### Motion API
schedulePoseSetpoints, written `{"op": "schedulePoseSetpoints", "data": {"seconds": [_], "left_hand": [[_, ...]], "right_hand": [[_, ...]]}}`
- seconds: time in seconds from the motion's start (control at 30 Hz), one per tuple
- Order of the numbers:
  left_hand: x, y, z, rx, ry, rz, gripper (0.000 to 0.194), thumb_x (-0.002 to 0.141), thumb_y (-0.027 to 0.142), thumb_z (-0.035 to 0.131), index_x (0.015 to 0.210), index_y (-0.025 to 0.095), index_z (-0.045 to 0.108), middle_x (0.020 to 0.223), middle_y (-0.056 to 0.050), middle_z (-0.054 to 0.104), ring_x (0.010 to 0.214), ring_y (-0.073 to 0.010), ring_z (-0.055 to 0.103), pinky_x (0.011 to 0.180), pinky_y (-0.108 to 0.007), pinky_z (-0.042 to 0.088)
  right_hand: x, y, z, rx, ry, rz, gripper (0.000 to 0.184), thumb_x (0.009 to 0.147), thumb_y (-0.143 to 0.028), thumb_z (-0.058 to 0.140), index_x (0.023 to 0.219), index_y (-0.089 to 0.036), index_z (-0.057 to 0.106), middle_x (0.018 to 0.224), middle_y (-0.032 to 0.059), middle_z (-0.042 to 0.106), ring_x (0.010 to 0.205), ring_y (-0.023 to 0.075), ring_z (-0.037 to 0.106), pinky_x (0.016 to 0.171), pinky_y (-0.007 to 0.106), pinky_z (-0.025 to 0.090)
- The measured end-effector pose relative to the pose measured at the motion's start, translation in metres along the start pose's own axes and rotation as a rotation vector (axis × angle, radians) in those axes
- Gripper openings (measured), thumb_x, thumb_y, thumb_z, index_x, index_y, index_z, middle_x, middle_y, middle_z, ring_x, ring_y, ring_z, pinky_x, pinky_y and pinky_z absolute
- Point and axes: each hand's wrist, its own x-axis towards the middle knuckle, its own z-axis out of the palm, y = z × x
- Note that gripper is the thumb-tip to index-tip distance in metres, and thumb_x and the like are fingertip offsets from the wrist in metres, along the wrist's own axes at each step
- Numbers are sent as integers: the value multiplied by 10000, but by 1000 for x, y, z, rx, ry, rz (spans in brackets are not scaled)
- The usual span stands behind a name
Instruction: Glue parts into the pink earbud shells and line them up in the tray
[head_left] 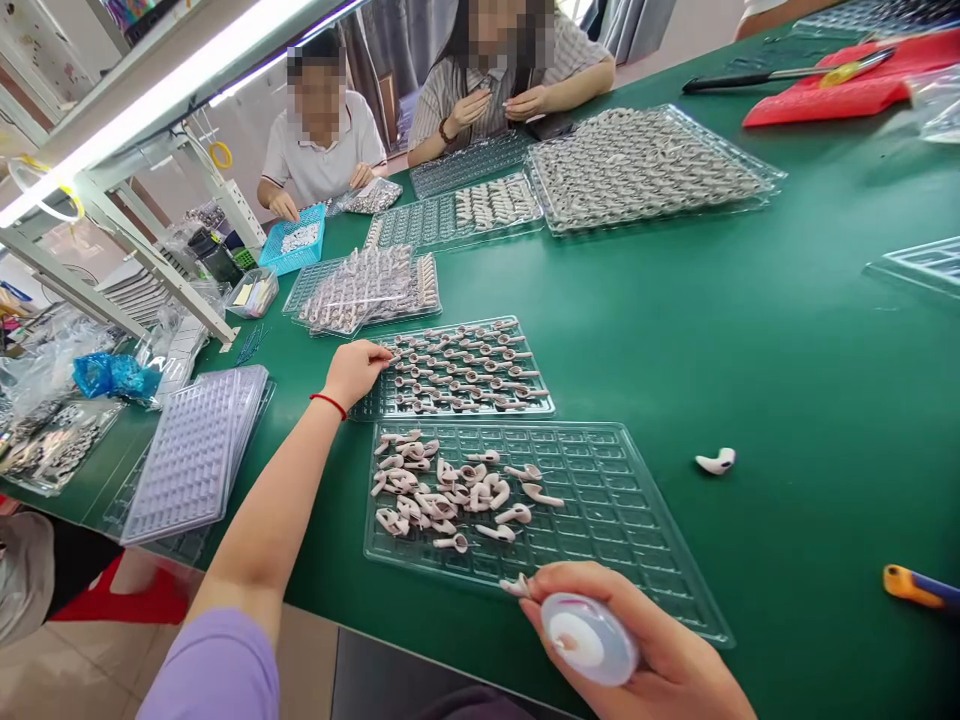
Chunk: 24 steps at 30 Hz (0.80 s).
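My left hand (358, 370) reaches to the left side of a clear tray (543, 408) that holds rows of white earbud shells (457, 365). Its fingertips are pinched together beside the outermost shells; what is between them is hidden. In my right hand (637, 630) is a small translucent squeeze bottle (589, 640), its round end facing me. One earbud shell (515, 586) shows at the thumb and fingertip of that hand. Closer to me lies a second clear tray (622, 520) with a loose pile of shells (435, 490) on its left part.
A single shell (716, 461) lies on the green table (795, 380). Stacked trays (199, 450) stand at left, filled trays (652, 165) farther back. A yellow-and-blue handle (919, 587) is at right. Two people sit opposite, one near a blue basket (315, 250).
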Motion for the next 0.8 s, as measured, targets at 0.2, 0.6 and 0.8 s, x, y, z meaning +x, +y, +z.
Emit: {"op": "schedulePoseSetpoints", "data": {"seconds": [0.2, 0.6, 0.8], "left_hand": [[-84, 55, -15, -230, 25, -24, 154, 846, 138, 661, 949, 161, 772, 991, -82, 759, 893, -199, 703, 830, -311, 565], [-261, 131, 16, -1317, -82, -545, 197, 728, 355, 835, 819, 188, 785, 888, -68, 790, 812, -175, 722, 764, -260, 577], [-273, 124, 6, -1281, -189, -774, 356, 647, 448, 869, 779, 135, 764, 677, -54, 754, 610, -104, 656, 622, -189, 530]], "right_hand": [[-5, -19, 9, 162, 199, 128, 100, 814, -307, 713, 860, -252, 642, 794, 27, 710, 732, 180, 700, 628, 237, 583], [-25, -32, 29, 348, 78, 176, 140, 773, -316, 746, 827, -245, 638, 744, 11, 677, 670, 153, 675, 599, 210, 572], [-26, -27, 14, 184, -44, 245, 320, 754, -380, 745, 1001, -251, 587, 839, 12, 673, 650, 137, 673, 567, 184, 566]]}}
